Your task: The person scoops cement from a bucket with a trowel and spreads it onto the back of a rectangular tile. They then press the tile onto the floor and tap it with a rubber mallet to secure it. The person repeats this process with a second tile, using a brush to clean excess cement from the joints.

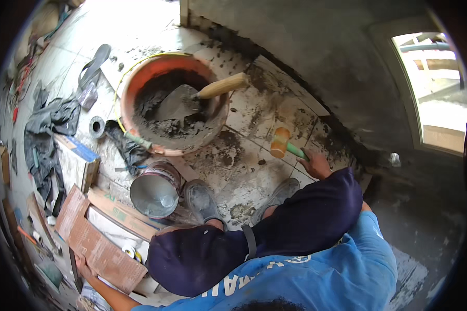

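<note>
My right hand (317, 165) is closed round the green handle of a rubber mallet (280, 142), whose yellow-orange head hangs over the dirty floor tiles. At the lower left, my left hand (84, 268) is by the edge of a brown ridged tile (99, 244). Its fingers curl at a dark narrow bar (76, 272); what exactly they grip is hard to make out. Ahead stands an orange tub (219, 118) of grey mortar (166, 127). A trowel (178, 103) with a wooden handle rests in it.
A metal bucket (155, 197) stands beside my left shoe (202, 201). Left lie boxes (79, 155), black plastic (49, 127), a tape roll (96, 127) and a sandal (95, 65). Crumbs of mortar litter the tiles. A grey wall (316, 52) with a window opening (433, 83) bounds the right.
</note>
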Action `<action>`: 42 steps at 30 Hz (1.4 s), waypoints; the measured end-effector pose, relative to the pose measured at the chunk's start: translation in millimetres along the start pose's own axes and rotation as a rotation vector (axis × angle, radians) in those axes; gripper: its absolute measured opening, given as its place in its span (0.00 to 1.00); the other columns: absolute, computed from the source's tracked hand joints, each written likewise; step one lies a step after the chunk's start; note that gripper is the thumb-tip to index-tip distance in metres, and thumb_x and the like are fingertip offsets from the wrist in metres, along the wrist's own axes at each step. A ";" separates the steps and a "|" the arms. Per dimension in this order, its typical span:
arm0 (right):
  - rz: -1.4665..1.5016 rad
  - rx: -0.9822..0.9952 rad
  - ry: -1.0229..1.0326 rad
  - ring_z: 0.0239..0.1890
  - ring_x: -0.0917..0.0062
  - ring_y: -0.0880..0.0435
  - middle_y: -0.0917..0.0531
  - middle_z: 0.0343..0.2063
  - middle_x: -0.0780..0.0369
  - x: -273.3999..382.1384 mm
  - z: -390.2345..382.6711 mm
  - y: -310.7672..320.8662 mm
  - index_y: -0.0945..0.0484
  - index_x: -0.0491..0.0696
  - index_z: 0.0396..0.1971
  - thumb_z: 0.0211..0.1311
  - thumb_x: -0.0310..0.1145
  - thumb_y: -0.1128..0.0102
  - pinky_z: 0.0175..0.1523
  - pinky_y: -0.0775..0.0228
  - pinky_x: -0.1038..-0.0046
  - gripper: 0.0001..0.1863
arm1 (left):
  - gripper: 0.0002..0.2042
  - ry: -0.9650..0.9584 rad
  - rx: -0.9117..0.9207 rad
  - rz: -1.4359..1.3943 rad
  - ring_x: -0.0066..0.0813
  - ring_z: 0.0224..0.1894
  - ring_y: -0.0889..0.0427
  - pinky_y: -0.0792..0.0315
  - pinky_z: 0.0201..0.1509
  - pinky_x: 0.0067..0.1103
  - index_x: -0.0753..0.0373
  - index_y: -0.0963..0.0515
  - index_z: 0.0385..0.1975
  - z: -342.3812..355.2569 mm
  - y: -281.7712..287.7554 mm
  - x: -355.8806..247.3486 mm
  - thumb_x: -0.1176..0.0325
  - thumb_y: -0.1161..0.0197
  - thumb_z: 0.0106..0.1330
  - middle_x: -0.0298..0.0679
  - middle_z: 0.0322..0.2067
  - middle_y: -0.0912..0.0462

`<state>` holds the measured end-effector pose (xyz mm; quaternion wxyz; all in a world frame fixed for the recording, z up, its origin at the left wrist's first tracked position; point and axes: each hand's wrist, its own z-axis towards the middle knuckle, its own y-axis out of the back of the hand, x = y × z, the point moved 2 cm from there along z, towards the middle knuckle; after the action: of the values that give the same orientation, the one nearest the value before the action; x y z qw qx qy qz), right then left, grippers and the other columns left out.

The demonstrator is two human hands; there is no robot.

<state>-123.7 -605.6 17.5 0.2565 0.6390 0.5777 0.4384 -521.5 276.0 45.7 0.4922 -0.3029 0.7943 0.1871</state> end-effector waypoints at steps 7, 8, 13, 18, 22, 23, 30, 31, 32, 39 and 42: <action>-0.029 0.054 -0.124 0.42 0.53 0.19 0.17 0.39 0.51 7.2 -16.3 15.0 0.25 0.46 0.53 0.62 0.48 0.40 0.46 0.29 0.56 0.26 | 0.26 0.053 -0.020 0.034 0.42 0.55 0.27 0.31 0.58 0.33 0.66 0.37 0.61 21.5 -32.6 13.6 0.64 0.39 0.67 0.46 0.57 0.29; -0.022 0.043 -0.099 0.42 0.53 0.19 0.17 0.39 0.51 6.3 -16.4 13.5 0.25 0.47 0.53 0.62 0.49 0.40 0.45 0.28 0.56 0.26 | 0.25 0.052 -0.037 0.046 0.42 0.54 0.26 0.30 0.57 0.33 0.66 0.36 0.60 23.8 -36.1 13.2 0.63 0.38 0.67 0.46 0.56 0.28; -0.046 0.010 -0.018 0.40 0.54 0.19 0.16 0.37 0.53 6.4 -16.4 16.0 0.24 0.48 0.52 0.62 0.49 0.40 0.43 0.28 0.56 0.25 | 0.22 0.051 -0.161 0.126 0.44 0.48 0.24 0.29 0.51 0.34 0.67 0.32 0.53 26.5 -56.9 14.3 0.62 0.36 0.65 0.47 0.48 0.25; -0.136 -0.027 0.215 0.36 0.60 0.18 0.18 0.33 0.58 -8.6 -7.5 9.8 0.21 0.53 0.48 0.59 0.44 0.37 0.41 0.27 0.61 0.19 | 0.19 0.036 -0.305 0.248 0.45 0.41 0.22 0.27 0.45 0.35 0.67 0.27 0.46 35.8 -85.5 9.7 0.60 0.34 0.62 0.48 0.41 0.22; -0.185 -0.033 0.350 0.42 0.66 0.19 0.19 0.34 0.63 -15.4 8.8 9.0 0.21 0.56 0.48 0.57 0.38 0.39 0.50 0.31 0.58 0.17 | 0.18 0.012 -0.463 0.430 0.45 0.36 0.20 0.26 0.41 0.35 0.67 0.24 0.41 35.2 -109.4 -1.8 0.59 0.32 0.61 0.49 0.36 0.20; -0.240 -0.082 0.427 0.45 0.69 0.21 0.20 0.36 0.65 -15.5 11.9 11.3 0.20 0.58 0.48 0.58 0.38 0.41 0.54 0.35 0.55 0.17 | 0.17 -0.018 -0.532 0.539 0.46 0.35 0.20 0.25 0.39 0.36 0.67 0.23 0.40 36.6 -115.1 -9.8 0.58 0.31 0.60 0.49 0.34 0.19; -0.211 -0.124 0.713 0.70 0.65 0.42 0.29 0.61 0.62 -34.9 25.2 -3.3 0.20 0.64 0.46 0.60 0.36 0.47 0.72 0.58 0.48 0.16 | 0.19 -0.836 -0.298 1.177 0.38 0.48 0.21 0.26 0.50 0.30 0.70 0.26 0.53 57.9 -299.8 -148.4 0.62 0.42 0.71 0.45 0.51 0.21; -0.200 -0.128 0.710 0.70 0.65 0.42 0.29 0.61 0.62 -35.0 27.0 -6.5 0.20 0.64 0.46 0.60 0.36 0.47 0.72 0.58 0.48 0.16 | 0.16 -0.769 -0.070 0.910 0.36 0.46 0.21 0.27 0.50 0.29 0.71 0.27 0.53 11.0 -413.7 -153.8 0.66 0.43 0.71 0.44 0.48 0.21; -0.189 -0.064 0.736 0.72 0.66 0.46 0.32 0.64 0.64 -28.2 34.3 -8.1 0.19 0.64 0.46 0.60 0.35 0.49 0.74 0.62 0.48 0.16 | 0.14 -0.742 0.218 0.877 0.32 0.43 0.21 0.28 0.49 0.27 0.71 0.27 0.51 -34.1 -495.2 -159.2 0.71 0.44 0.70 0.43 0.44 0.21; -0.011 -0.131 0.906 0.74 0.65 0.52 0.36 0.68 0.67 -13.5 19.4 -12.6 0.16 0.64 0.40 0.59 0.34 0.49 0.77 0.61 0.52 0.14 | 0.28 -0.127 1.227 1.087 0.40 0.50 0.21 0.28 0.54 0.28 0.68 0.35 0.60 -80.5 -765.8 8.1 0.56 0.38 0.67 0.48 0.47 0.23; -0.001 -0.178 0.893 0.73 0.65 0.48 0.35 0.67 0.66 -8.1 6.5 -5.6 0.16 0.62 0.39 0.57 0.35 0.47 0.76 0.56 0.56 0.13 | 0.30 0.575 1.117 0.562 0.39 0.47 0.21 0.25 0.51 0.29 0.66 0.39 0.61 -87.6 -836.6 91.3 0.54 0.36 0.66 0.47 0.46 0.23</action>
<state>-120.6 -611.1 7.5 0.0365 0.3623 0.5922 0.7188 -53.7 -427.8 3.7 0.2770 0.1761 0.9192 -0.2176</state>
